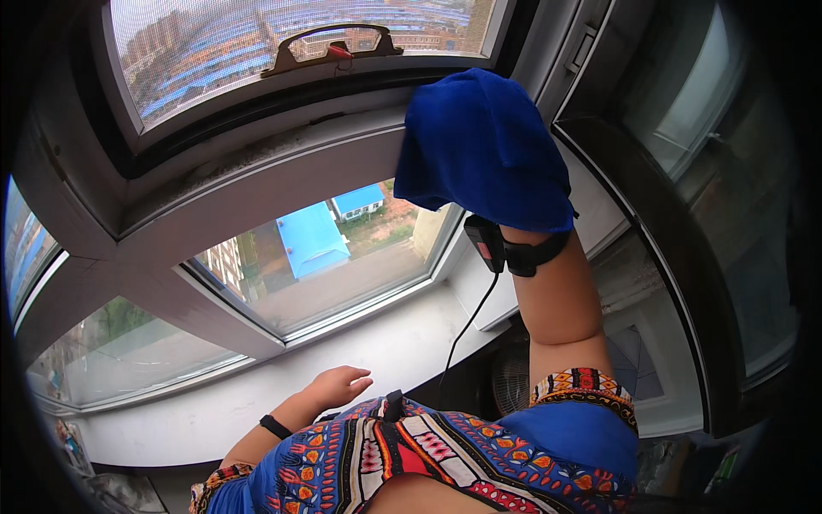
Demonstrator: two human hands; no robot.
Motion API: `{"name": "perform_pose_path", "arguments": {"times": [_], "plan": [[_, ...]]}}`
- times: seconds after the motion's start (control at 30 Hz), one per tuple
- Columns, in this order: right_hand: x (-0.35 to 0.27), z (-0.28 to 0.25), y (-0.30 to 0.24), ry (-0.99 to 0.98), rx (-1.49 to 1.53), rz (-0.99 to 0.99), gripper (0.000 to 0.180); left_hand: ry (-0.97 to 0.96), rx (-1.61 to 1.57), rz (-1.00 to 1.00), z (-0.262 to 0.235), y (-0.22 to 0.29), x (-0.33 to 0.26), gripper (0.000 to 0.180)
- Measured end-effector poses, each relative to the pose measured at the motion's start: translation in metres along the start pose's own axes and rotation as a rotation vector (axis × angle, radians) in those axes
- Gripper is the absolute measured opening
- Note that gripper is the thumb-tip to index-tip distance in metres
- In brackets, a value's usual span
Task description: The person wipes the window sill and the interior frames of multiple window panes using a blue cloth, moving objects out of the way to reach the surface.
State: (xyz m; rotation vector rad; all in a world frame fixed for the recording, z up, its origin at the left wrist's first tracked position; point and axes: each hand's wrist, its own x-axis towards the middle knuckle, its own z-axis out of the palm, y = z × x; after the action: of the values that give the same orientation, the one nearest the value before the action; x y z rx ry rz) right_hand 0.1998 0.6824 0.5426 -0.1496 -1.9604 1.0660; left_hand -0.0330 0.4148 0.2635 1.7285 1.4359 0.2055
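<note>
I see short patterned sleeves in blue, red and orange, a black band on my left wrist point(275, 426), and a black strapped device with cable on my right wrist point(514, 251).

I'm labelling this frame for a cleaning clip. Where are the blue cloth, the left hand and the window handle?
blue cloth point(479, 146), head view, middle of the fabric.
left hand point(338, 385), head view, back of the hand.
window handle point(334, 47), head view, centre of the bar.
</note>
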Motion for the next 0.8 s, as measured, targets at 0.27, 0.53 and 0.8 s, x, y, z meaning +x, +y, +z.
{"name": "perform_pose_path", "arguments": {"times": [0.27, 0.53, 0.8], "plan": [[-0.001, 0.06, -0.042, 0.051, -1.126, -0.198, 0.072, -0.004, -0.046, -0.033, 0.004, -0.014, -0.009, 0.046], [0.026, 0.073, -0.051, -0.184, -0.029, 0.16, 0.075, -0.014, -0.07, -0.048, 0.014, -0.018, -0.008, 0.05], [0.033, 0.089, -0.079, -0.359, 0.555, 0.246, 0.071, 0.225, -0.048, -0.088, 0.005, -0.045, -0.041, 0.049]]}}
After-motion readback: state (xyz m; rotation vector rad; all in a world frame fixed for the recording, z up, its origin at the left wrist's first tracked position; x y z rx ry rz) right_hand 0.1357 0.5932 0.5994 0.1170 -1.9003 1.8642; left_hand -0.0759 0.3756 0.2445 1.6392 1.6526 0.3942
